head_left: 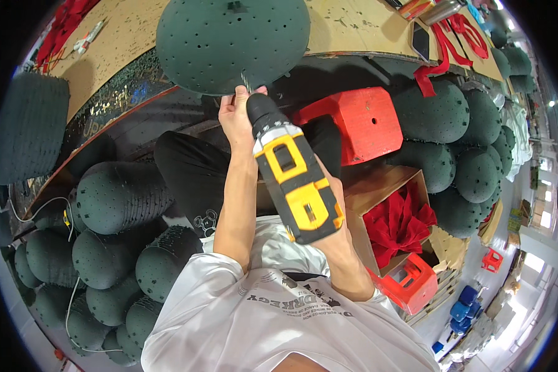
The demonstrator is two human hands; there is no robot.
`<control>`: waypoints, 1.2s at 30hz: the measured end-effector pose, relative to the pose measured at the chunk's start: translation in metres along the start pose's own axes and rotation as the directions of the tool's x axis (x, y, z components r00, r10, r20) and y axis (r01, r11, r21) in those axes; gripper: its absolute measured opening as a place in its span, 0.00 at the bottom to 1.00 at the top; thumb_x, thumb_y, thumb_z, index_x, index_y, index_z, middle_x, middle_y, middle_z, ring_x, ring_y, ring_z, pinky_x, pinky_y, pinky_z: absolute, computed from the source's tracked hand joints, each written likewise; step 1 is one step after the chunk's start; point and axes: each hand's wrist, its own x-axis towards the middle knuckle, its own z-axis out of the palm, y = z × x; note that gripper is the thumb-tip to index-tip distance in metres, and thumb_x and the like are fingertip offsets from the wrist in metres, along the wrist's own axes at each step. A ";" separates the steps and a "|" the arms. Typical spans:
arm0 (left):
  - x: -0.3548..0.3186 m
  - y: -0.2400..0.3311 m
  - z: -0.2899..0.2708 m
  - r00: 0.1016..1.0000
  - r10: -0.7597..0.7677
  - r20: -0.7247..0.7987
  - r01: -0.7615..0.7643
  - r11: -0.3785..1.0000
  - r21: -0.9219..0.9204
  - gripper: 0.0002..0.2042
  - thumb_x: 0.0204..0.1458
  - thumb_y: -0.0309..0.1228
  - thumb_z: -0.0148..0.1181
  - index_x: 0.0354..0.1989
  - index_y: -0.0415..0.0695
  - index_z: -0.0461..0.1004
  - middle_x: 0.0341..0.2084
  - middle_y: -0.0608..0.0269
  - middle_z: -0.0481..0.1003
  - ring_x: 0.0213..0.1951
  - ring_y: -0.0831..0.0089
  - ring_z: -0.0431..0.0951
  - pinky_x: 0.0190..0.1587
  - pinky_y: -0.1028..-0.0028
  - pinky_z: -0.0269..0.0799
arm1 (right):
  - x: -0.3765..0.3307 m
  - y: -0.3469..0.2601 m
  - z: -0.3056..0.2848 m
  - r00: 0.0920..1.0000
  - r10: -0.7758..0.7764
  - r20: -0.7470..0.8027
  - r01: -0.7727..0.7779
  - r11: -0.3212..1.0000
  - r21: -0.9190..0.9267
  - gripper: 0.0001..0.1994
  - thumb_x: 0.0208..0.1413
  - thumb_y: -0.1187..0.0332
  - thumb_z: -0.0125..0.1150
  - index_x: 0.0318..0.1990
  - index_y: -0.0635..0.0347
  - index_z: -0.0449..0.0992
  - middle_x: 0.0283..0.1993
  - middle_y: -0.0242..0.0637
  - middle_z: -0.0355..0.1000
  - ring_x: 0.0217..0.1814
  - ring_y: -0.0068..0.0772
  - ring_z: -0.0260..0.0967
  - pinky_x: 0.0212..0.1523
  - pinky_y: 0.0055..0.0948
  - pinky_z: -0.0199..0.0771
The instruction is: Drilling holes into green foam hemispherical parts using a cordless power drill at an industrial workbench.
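A dark green dome (229, 49), dotted with small holes, sits at the near edge of the workbench in front of me. My left hand (234, 118) is at its near rim, fingers bent against the edge; the drill's chuck partly covers them. A yellow and black cordless drill (297, 180) points away from me, its bit (246, 80) at the dome's lower edge. My right hand (336, 239) is wrapped round the drill from below, and the drill's body hides most of those fingers.
Stacks of similar green domes (115, 192) stand at left and right (434, 111). A red plastic stool (369, 124) and a cardboard box (384, 186) of red fabric (400, 220) are at my right. On the workbench (347, 31) lie a phone (420, 42) and red ribbon (440, 56).
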 end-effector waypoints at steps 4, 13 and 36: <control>0.002 0.004 -0.002 0.999 -0.031 0.026 0.032 0.999 -0.022 0.15 0.66 0.35 0.61 0.54 0.39 0.72 0.48 0.56 0.80 0.47 0.65 0.82 0.52 0.63 0.79 | -0.025 0.008 -0.013 1.000 0.012 0.023 -0.012 1.000 -0.007 0.25 0.44 0.70 0.75 0.49 0.65 0.71 0.37 0.46 0.77 0.38 0.54 0.77 0.37 0.29 0.75; 0.017 0.026 0.011 0.954 -0.048 0.296 0.168 0.905 -0.392 0.20 0.64 0.33 0.62 0.64 0.49 0.71 0.62 0.64 0.73 0.67 0.62 0.68 0.73 0.51 0.59 | -0.053 0.037 -0.051 0.981 0.107 -0.159 -0.095 0.992 0.086 0.15 0.56 0.79 0.64 0.52 0.67 0.78 0.38 0.36 0.76 0.37 0.27 0.73 0.39 0.28 0.74; 0.066 0.142 -0.019 0.971 -0.080 0.227 0.087 0.996 -0.020 0.20 0.69 0.41 0.55 0.62 0.41 0.72 0.59 0.61 0.77 0.60 0.65 0.76 0.63 0.60 0.70 | -0.057 0.061 -0.065 0.977 0.033 -0.210 -0.006 0.992 0.128 0.16 0.51 0.81 0.57 0.49 0.69 0.75 0.24 0.31 0.70 0.24 0.21 0.67 0.46 0.29 0.75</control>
